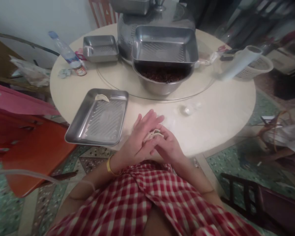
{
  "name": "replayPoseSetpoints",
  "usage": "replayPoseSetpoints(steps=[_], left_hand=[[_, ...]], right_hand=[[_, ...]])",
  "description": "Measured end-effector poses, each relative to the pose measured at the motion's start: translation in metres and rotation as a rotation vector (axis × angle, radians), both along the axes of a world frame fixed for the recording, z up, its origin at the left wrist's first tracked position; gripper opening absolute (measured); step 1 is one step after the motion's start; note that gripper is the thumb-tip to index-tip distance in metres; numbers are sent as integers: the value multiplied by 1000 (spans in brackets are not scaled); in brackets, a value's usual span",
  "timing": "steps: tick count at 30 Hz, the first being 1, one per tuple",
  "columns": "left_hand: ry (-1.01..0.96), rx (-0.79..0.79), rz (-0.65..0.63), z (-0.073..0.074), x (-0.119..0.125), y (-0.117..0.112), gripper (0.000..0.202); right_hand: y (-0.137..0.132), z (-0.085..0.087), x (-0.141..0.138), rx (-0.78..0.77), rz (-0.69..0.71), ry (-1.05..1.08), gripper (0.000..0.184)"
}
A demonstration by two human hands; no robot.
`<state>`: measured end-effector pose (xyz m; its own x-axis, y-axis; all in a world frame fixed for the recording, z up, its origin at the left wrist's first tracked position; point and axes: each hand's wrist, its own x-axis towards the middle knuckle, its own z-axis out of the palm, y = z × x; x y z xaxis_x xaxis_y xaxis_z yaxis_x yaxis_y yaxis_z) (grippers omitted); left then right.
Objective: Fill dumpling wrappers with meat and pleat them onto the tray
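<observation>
A dumpling [153, 133], its pale wrapper folded over, is held between both hands above the table's near edge. My left hand [144, 132] cradles it in the palm, thumb against the wrapper and the other fingers stretched out. With bent fingers my right hand [168, 142] pinches the wrapper's edge from the right. Part of the dumpling is hidden by the fingers. To the left lies a shallow metal tray [95, 131] with one finished dumpling [102, 98] near its far side. White dough pieces [187, 109] rest on the table to the right.
Beyond my hands, a metal bowl [162, 88] of dark filling stands on the glass turntable [127, 91], partly under a deep metal tray [165, 46]. A smaller tray [100, 58], a bottle [66, 50] and a jar [80, 69] stand back left. A white basket [263, 67] stands right.
</observation>
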<state>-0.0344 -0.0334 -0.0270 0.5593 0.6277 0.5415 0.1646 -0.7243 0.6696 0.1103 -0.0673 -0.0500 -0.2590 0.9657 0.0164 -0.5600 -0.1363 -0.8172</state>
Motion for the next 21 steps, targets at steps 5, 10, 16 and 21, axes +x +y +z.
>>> replayPoseSetpoints(steps=[5, 10, 16, 21], left_hand=[[89, 172, 30, 8, -17, 5, 30], [182, 253, 86, 15, -22, 6, 15], [257, 315, 92, 16, -21, 7, 11], [281, 344, 152, 15, -20, 8, 14]], right_hand=[[-3, 8, 6, 75, -155, -143, 29], [-4, 9, 10, 196, -184, -268, 33], [-3, 7, 13, 281, -217, -452, 29], [-3, 7, 15, 306, -196, -517, 39]])
